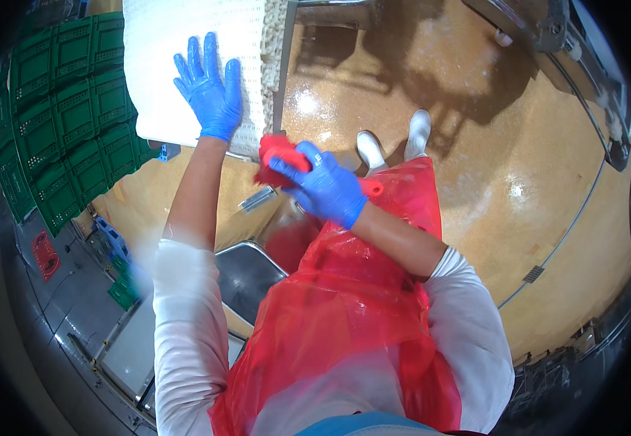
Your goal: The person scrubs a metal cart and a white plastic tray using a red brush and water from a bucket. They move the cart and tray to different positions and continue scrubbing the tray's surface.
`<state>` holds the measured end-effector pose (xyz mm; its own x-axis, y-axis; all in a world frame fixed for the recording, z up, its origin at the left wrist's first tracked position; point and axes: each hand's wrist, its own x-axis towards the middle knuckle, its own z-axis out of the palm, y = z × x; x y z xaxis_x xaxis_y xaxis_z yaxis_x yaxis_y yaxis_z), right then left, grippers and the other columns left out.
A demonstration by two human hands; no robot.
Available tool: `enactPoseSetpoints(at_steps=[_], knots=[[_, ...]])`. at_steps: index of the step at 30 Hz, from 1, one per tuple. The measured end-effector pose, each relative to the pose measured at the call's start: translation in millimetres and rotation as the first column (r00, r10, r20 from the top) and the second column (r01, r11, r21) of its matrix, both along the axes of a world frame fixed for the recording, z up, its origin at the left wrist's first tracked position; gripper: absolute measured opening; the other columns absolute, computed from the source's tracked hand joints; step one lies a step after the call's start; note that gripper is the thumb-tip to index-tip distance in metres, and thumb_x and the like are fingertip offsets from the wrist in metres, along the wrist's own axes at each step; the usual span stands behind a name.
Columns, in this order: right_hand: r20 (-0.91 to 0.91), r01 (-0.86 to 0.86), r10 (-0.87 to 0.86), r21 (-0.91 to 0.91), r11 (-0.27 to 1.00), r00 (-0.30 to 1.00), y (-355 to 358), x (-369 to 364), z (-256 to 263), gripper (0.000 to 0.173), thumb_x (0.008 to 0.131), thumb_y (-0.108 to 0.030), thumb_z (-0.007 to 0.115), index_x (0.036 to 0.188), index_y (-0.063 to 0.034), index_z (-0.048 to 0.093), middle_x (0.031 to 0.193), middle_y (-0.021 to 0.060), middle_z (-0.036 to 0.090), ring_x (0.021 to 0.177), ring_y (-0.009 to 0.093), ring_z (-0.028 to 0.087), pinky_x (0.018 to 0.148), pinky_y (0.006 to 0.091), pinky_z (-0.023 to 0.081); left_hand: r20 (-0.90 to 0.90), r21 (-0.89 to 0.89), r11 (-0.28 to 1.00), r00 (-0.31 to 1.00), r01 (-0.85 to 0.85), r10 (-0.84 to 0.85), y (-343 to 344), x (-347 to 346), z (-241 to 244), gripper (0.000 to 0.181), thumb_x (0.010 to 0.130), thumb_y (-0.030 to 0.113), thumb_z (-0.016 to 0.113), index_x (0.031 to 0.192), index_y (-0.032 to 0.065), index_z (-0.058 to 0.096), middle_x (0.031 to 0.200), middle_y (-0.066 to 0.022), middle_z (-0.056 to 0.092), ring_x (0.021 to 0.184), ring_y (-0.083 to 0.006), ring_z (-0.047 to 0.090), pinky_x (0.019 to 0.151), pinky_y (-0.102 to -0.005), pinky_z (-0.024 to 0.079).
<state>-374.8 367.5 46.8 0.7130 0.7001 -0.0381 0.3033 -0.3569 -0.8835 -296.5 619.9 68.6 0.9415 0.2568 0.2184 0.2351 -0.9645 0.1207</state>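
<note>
My left hand (212,95), in a blue glove, lies flat with fingers spread on a white slotted plastic sheet (157,71). Along the sheet's right side runs a rough, knobbly edge (270,60), which looks like several stacked layers. In my right hand (330,188), also gloved in blue, is a red brush (285,155). Its blurred bristle head is close to the sheet's near right corner; whether they touch I cannot tell. The end of the red handle (371,187), with a hole in it, sticks out behind that hand.
Stacked green plastic crates (70,103) stand left of the sheet. A dark metal-rimmed surface (250,278) is by my left side. Wheeled metal equipment (558,32) stands at upper right on the wet tan floor (489,218). A drain channel (558,240) crosses the floor.
</note>
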Motion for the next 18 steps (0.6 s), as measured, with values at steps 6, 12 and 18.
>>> enactPoseSetpoints(at_steps=[6, 12, 18], knots=[[-0.085, 0.182, -0.187, -0.063, 0.981, 0.979, 1.4, 12.5, -5.2, 0.056, 0.084, -0.025, 0.073, 0.137, -0.0255, 0.055, 0.123, 0.0228, 0.05, 0.087, 0.045, 0.062, 0.074, 0.0511, 0.055, -0.018, 0.013, 1.0, 1.0, -0.021, 0.021, -0.4, -3.2, -1.3, 0.062, 0.099, 0.047, 0.046, 0.156, 0.0231, 0.033, 0.163, -0.0121, 0.026, 0.149, -0.0456, 0.015, 0.115, -0.066, 0.012], [-0.041, 0.155, -0.154, 0.032, 0.987, 0.987, 6.4, 6.4, -5.5, 0.057, 0.083, -0.027, 0.076, 0.136, -0.0189, 0.058, 0.121, 0.0234, 0.053, 0.096, 0.044, 0.063, 0.08, 0.0461, 0.055, -0.023, 0.006, 1.0, 0.999, -0.026, 0.027, -1.4, -2.6, 0.4, 0.063, 0.099, 0.046, 0.048, 0.156, 0.0238, 0.034, 0.163, -0.0118, 0.025, 0.149, -0.0458, 0.015, 0.115, -0.0654, 0.011], [-0.154, 0.366, -0.36, 0.011, 0.931, 0.92, 22.5, 9.6, -19.5, 0.06, 0.085, -0.029, 0.075, 0.14, -0.0205, 0.054, 0.128, 0.0279, 0.048, 0.097, 0.047, 0.062, 0.082, 0.0486, 0.055, -0.026, 0.027, 0.999, 0.999, -0.025, 0.025, -0.1, -1.7, -0.4, 0.062, 0.099, 0.044, 0.049, 0.156, 0.0242, 0.033, 0.164, -0.0118, 0.025, 0.149, -0.0461, 0.015, 0.115, -0.0654, 0.012]])
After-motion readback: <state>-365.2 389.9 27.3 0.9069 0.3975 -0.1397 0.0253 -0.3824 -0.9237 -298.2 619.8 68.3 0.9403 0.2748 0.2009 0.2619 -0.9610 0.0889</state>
